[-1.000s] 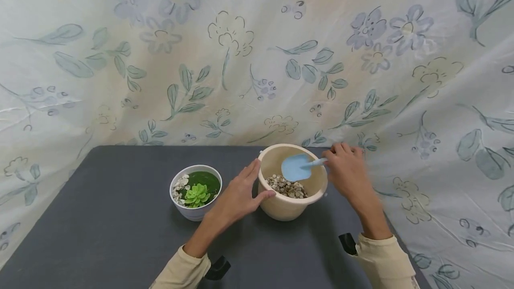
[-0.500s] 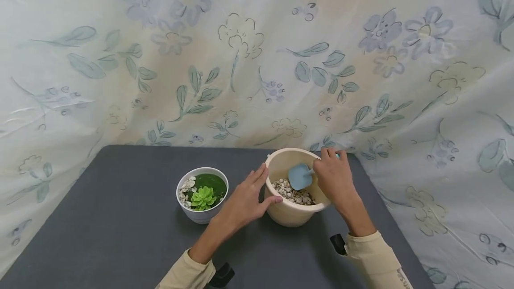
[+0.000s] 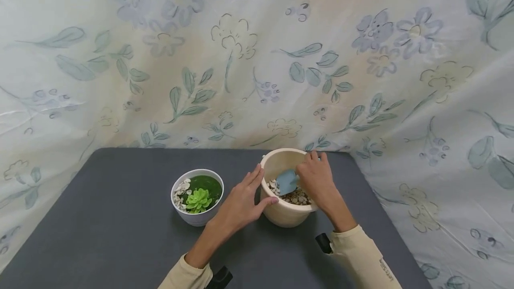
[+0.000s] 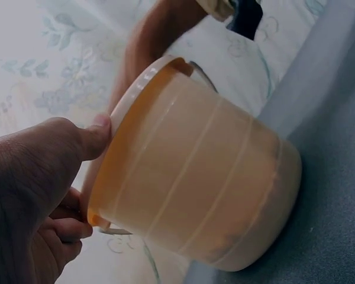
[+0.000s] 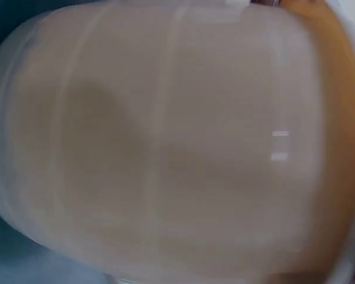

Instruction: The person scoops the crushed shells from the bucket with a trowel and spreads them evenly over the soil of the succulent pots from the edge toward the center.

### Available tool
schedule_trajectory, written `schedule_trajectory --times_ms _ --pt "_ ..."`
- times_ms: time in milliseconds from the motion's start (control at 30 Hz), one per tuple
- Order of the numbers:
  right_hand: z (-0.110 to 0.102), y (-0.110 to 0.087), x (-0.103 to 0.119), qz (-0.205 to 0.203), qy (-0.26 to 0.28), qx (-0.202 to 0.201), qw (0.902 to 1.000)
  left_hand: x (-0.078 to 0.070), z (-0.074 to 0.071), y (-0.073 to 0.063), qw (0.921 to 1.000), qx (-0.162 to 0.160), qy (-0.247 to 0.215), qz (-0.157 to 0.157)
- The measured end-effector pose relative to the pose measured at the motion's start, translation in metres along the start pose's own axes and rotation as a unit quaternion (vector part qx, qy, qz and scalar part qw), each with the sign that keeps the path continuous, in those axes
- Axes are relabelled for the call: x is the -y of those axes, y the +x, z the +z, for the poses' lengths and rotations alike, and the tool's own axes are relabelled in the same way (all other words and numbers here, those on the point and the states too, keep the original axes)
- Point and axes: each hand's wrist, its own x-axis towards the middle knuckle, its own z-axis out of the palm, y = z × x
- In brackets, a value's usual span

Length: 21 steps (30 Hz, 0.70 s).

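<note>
A cream bucket [image 3: 286,217] stands on the dark tabletop with small stones or shell bits [image 3: 298,198] in its bottom. My left hand [image 3: 241,202] holds its rim at the left, thumb toward the front. In the left wrist view, that hand [image 4: 38,171] has its thumb on the rim and its other fingers bent at the edge. My right hand [image 3: 319,179] grips a small light blue shovel [image 3: 287,182] by its handle, over the bucket's right side. The blade is down in the bucket against the stones. In the right wrist view, the bucket wall [image 5: 165,136] hides the shovel.
Left of the bucket stands a white bowl [image 3: 196,220] with a green succulent [image 3: 198,200], a green surface and pale stones. A floral cloth [image 3: 241,79] hangs behind and to the right of the grey-covered table [image 3: 112,226].
My right hand has moved left and inward over the bucket, lowering the shovel from above the stones down to them. My left hand has stayed on the rim.
</note>
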Motion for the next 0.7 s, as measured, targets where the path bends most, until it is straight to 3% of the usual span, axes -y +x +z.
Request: schedule_trajectory --times_ms 200,467,633,700 --pt "0.000 -0.001 0.000 0.032 0.041 0.054 0.9972 0.000 -0.002 0.000 1.0000 0.005 -0.002 0.000" --pt "-0.010 -0.010 -0.009 0.028 0.136 0.089 0.9863 0.000 0.000 0.000 0.9999 0.004 -0.010 -0.008" --pt "-0.016 -0.014 -0.015 0.038 0.208 0.091 0.9730 -0.001 0.001 0.000 0.9999 0.003 -0.009 -0.006" --pt "-0.015 -0.016 -0.016 0.040 0.216 0.080 0.9723 -0.002 0.002 0.000 0.9999 0.000 -0.009 -0.003"
